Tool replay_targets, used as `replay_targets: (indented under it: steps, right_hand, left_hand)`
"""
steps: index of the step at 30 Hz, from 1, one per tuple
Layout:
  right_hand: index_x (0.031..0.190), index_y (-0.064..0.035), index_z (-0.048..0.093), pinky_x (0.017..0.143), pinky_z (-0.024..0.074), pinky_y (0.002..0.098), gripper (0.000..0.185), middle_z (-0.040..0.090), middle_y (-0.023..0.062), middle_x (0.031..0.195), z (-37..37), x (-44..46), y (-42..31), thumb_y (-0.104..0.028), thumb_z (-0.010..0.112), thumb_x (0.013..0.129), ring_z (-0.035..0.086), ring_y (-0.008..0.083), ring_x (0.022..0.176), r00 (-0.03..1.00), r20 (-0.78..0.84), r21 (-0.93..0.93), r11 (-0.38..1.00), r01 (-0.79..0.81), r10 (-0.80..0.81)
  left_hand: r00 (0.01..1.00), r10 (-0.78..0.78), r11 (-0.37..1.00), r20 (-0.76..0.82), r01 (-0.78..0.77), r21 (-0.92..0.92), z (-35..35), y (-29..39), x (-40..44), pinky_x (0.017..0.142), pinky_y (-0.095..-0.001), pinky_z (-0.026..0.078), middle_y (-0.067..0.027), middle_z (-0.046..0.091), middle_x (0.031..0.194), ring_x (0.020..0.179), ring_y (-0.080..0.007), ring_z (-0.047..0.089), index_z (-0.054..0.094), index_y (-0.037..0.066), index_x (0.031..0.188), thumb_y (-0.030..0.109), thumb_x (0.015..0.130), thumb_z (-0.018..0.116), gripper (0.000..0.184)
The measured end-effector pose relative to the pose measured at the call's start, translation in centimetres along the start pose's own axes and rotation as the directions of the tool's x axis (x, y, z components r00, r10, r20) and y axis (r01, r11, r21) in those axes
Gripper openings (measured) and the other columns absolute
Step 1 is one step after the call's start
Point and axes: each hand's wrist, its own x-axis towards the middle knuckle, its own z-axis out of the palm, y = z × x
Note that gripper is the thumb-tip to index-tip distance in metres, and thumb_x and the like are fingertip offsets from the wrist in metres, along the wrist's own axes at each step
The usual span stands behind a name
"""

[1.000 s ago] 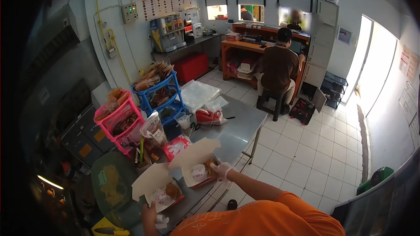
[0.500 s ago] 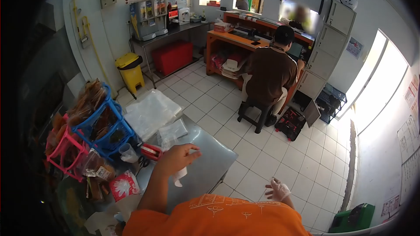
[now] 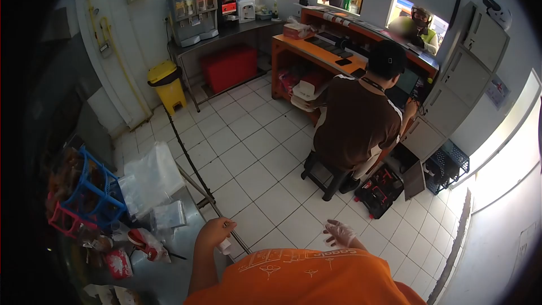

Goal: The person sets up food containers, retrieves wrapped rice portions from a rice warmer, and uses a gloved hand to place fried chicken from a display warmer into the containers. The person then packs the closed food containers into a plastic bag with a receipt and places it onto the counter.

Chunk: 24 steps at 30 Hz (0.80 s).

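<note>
My left hand [image 3: 214, 231] is over the right edge of the metal table [image 3: 195, 217], fingers curled in. A white slip of paper [image 3: 225, 245] hangs below it, apparently held in the curled fingers. My right hand [image 3: 340, 233], in a clear plastic glove, is held over the floor with its fingers spread and nothing in them. Nearest the left hand on the table lie small clear plastic bags [image 3: 169, 213] and a red-and-white packet [image 3: 148, 244]. Behind these is a stack of large clear bags [image 3: 151, 178].
A blue basket [image 3: 93, 189] and a pink basket [image 3: 65, 220] stand at left. Ahead, a seated person [image 3: 361, 118] on a black stool [image 3: 327, 178] works at an orange counter [image 3: 285, 59]. An open toolbox [image 3: 379, 191] lies on the tiled floor, beside lockers [image 3: 446, 93].
My view has moved forward and turned, bringing the seated person and counter closer. The table has shifted left and down. My left hand, with the white slip, is now at the table's edge.
</note>
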Motion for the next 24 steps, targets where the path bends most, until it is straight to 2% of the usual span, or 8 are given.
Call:
replay_targets:
  steps: [3, 6, 9, 12, 15, 17, 19, 24]
  right_hand:
    - [0.146, -0.0034, 0.028, 0.076, 0.0555, 0.0394, 0.076, 0.058, 0.0204, 0.124, -1.0, 5.8, -8.6, -0.045, 0.059, 0.091, 0.063, 0.0296, 0.094, 0.983, 0.180, -0.093, 0.994, 0.060, -0.042]
    - [0.147, -0.0034, 0.027, 0.076, 0.0555, 0.0393, 0.078, 0.057, 0.0207, 0.125, -0.5, 11.9, -16.0, -0.047, 0.059, 0.091, 0.063, 0.0299, 0.098, 0.947, 0.299, -0.149, 0.974, 0.169, -0.119]
    - [0.147, -0.0048, 0.025, 0.075, 0.0559, 0.0384, 0.080, 0.058, 0.0192, 0.124, 0.4, 18.3, -23.2, -0.050, 0.059, 0.090, 0.064, 0.0297, 0.099, 0.902, 0.379, -0.212, 0.929, 0.302, -0.207]
    - [0.148, -0.0063, 0.023, 0.074, 0.0566, 0.0371, 0.086, 0.060, 0.0168, 0.124, 0.5, 25.4, -29.0, -0.054, 0.061, 0.088, 0.064, 0.0306, 0.100, 0.887, 0.408, -0.240, 0.912, 0.332, -0.216]
    - [0.148, -0.0063, 0.022, 0.073, 0.0568, 0.0371, 0.087, 0.060, 0.0174, 0.123, 0.8, 33.0, -34.0, -0.054, 0.062, 0.087, 0.064, 0.0314, 0.103, 0.901, 0.398, -0.304, 0.901, 0.309, -0.174]
    - [0.148, -0.0067, 0.023, 0.077, 0.0565, 0.0374, 0.085, 0.061, 0.0210, 0.119, 0.9, 33.8, -38.6, -0.054, 0.061, 0.087, 0.064, 0.0323, 0.104, 0.909, 0.385, -0.296, 0.911, 0.287, -0.161]
    - [0.148, -0.0067, 0.026, 0.084, 0.0550, 0.0369, 0.081, 0.063, 0.0251, 0.113, 0.6, 36.3, -42.5, -0.054, 0.057, 0.089, 0.065, 0.0319, 0.103, 0.901, 0.394, -0.301, 0.900, 0.315, -0.184]
    - [0.147, -0.0090, 0.027, 0.081, 0.0569, 0.0422, 0.083, 0.057, 0.0196, 0.124, -1.4, 46.0, -50.3, -0.051, 0.064, 0.086, 0.063, 0.0318, 0.104, 0.940, 0.265, -0.113, 0.961, 0.253, -0.216]
  left_hand:
    - [0.996, -0.064, 0.983, -0.058, 0.053, -0.177, -0.3, 1.1, 2.1, 0.074, -0.0338, 0.049, -0.0079, 0.069, 0.076, 0.077, -0.0178, 0.066, 0.066, 0.006, 0.110, 0.041, 0.089, 0.061, 0.041]
    - [0.979, -0.167, 0.965, -0.117, 0.138, -0.223, 0.0, -0.2, 5.8, 0.073, -0.0338, 0.049, -0.0073, 0.070, 0.075, 0.076, -0.0185, 0.066, 0.067, 0.006, 0.110, 0.040, 0.089, 0.062, 0.040]
    - [0.941, -0.311, 0.944, -0.134, 0.289, -0.161, -1.8, 1.5, 10.3, 0.075, -0.0342, 0.049, -0.0067, 0.070, 0.075, 0.076, -0.0189, 0.066, 0.066, 0.006, 0.111, 0.040, 0.088, 0.062, 0.041]
    - [0.931, -0.330, 0.941, -0.159, 0.310, -0.137, -5.9, 2.8, 17.8, 0.073, -0.0335, 0.049, -0.0067, 0.070, 0.074, 0.075, -0.0190, 0.066, 0.066, 0.005, 0.112, 0.042, 0.088, 0.062, 0.043]
    - [0.962, -0.136, 0.985, -0.236, 0.106, -0.138, -11.4, 6.7, 28.2, 0.070, -0.0324, 0.050, -0.0084, 0.070, 0.076, 0.074, -0.0189, 0.066, 0.065, 0.005, 0.113, 0.040, 0.087, 0.064, 0.043]
    - [0.959, -0.041, 0.992, -0.280, 0.005, -0.126, -15.9, 16.0, 31.3, 0.066, -0.0305, 0.049, -0.0095, 0.070, 0.077, 0.072, -0.0183, 0.066, 0.063, 0.005, 0.115, 0.037, 0.085, 0.067, 0.043]
    - [0.965, 0.118, 0.990, -0.236, -0.134, -0.053, -18.8, 23.5, 35.3, 0.065, -0.0302, 0.049, -0.0096, 0.069, 0.079, 0.072, -0.0191, 0.065, 0.062, 0.005, 0.119, 0.035, 0.083, 0.069, 0.047]
    - [0.956, 0.275, 0.959, 0.098, -0.281, 0.049, -23.1, 35.3, 46.8, 0.068, -0.0316, 0.050, -0.0086, 0.068, 0.084, 0.072, -0.0207, 0.064, 0.061, 0.008, 0.122, 0.036, 0.082, 0.071, 0.050]
